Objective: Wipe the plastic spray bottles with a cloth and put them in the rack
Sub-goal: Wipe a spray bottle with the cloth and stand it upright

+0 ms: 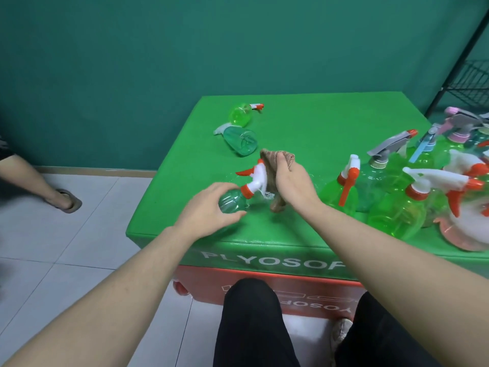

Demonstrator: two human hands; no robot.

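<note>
While the bottle (232,201) lies on the surface (304,120), gripped by the left hand (209,207), its nozzle should be rubbed all round with the cloth (275,165) clamped in the right hand (293,184).

"PLYOSOF" in white on the green box (264,247) front edge, cut off by an arm, upside-down "YOSOF" on red base (291,287)

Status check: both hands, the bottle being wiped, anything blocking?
Left hand grips teal bottle body. Right hand presses brown cloth on its white sprayer head. Two bottles lie beyond; nothing blocking.
</note>
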